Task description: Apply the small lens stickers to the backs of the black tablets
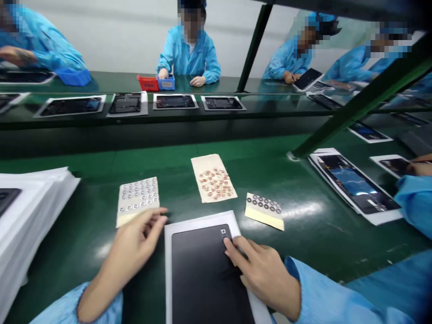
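Bench (pixel 313 234) green; left hand (pixel 133 249) spread, touching sticker sheet (pixel 137 198); right hand (pixel 263 272) flat on panel (pixel 199 274).

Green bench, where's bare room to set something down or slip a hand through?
Bare green lies between the dark-ring sheet and the tablet at right, between the white tray stack and the grey-ring sheet, and beyond the red-ring sheet. Crowded at the black panel: left hand beside it, right hand on it.
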Action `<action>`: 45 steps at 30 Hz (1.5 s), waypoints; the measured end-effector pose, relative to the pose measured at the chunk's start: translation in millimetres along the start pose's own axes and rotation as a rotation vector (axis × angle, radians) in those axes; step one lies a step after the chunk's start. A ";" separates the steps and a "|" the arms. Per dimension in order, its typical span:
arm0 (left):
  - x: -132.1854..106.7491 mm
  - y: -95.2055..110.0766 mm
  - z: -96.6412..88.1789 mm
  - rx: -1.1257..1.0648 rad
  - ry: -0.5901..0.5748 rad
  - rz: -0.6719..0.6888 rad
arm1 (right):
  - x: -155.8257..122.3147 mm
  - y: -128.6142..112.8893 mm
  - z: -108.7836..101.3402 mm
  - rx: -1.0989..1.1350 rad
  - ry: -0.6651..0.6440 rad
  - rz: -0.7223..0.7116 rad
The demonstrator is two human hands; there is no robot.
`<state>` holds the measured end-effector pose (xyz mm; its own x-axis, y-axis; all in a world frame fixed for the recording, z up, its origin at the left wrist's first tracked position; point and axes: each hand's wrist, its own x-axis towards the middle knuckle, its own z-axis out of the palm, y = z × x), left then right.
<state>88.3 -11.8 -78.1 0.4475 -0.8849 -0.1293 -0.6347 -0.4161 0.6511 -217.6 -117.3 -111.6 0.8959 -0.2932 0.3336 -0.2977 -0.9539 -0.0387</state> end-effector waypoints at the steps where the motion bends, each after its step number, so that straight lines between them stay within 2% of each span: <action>1: 3.8 -11.9 -14.3 0.100 0.113 -0.038 | 2.3 2.4 -2.9 0.027 -0.028 -0.005; 2: 6.5 -24.2 -26.7 0.202 0.193 -0.083 | 6.6 6.4 -6.3 0.074 -0.065 -0.011; 4: 8.7 -46.3 -42.9 0.358 0.238 -0.186 | 23.9 15.7 -12.8 0.185 -0.164 -0.028; 6: 8.3 -60.8 -47.3 0.417 0.228 -0.261 | 53.6 19.6 -15.1 0.268 -0.254 -0.038; 9: 5.2 -67.9 -44.6 0.414 0.261 -0.267 | 112.5 4.7 -1.2 0.279 -0.245 -0.063; 10: 3.6 -67.9 -45.0 0.392 0.280 -0.266 | 132.2 -4.6 8.1 0.233 -0.210 -0.075; 13: -2.4 -65.5 -53.7 0.202 0.258 -0.344 | 179.4 -31.9 40.2 0.075 -0.271 -0.235; 16: -8.9 -57.5 -62.3 -0.163 0.059 -0.513 | 199.2 -44.5 59.1 0.036 -0.338 -0.333; 18: -11.5 -47.6 -59.1 -0.437 -0.087 -0.595 | 196.3 -43.8 59.7 0.035 -0.342 -0.307; 20: -12.0 -35.9 -47.1 -0.748 -0.160 -0.586 | 185.0 -39.7 54.1 0.065 -0.331 -0.249; 23: -9.5 -21.4 -22.0 -1.156 -0.093 -0.476 | 166.8 -32.6 45.3 0.245 -0.303 -0.215; 25: -7.6 -17.2 -8.5 -1.257 -0.026 -0.453 | 162.8 -28.5 44.2 0.446 -0.257 -0.194; 27: -7.1 -17.2 -0.8 -1.265 -0.010 -0.466 | 168.7 -25.3 47.3 0.661 -0.175 -0.088; 29: -8.0 -20.0 1.9 -1.258 -0.034 -0.469 | 182.1 -23.4 52.6 0.808 -0.130 0.079; 31: -9.7 -23.7 2.3 -1.238 -0.057 -0.461 | 197.8 -22.6 58.3 0.869 -0.189 0.202; 34: -11.7 -27.7 3.3 -1.183 -0.058 -0.441 | 215.1 -22.0 64.9 0.907 -0.310 0.268; 37: -11.3 -27.2 6.2 -1.152 -0.043 -0.424 | 218.2 -16.9 62.8 0.912 -0.266 0.347; 40: -8.2 -24.7 5.7 -1.167 0.031 -0.442 | 201.2 -2.8 47.2 0.893 -0.152 0.433; 42: -6.8 -25.3 -1.1 -1.134 0.055 -0.446 | 176.3 10.0 32.2 0.921 -0.145 0.455; 44: -7.5 -28.8 -14.0 -0.971 0.023 -0.446 | 142.2 21.5 18.5 0.939 -0.165 0.483; 45: -9.0 -31.0 -22.0 -0.817 0.010 -0.448 | 123.2 25.5 13.4 0.929 -0.169 0.513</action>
<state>117.8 13.7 -80.6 0.5516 -0.6736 -0.4919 0.2377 -0.4384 0.8668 -110.3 -178.6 -84.1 0.7906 -0.6097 -0.0574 -0.3473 -0.3693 -0.8620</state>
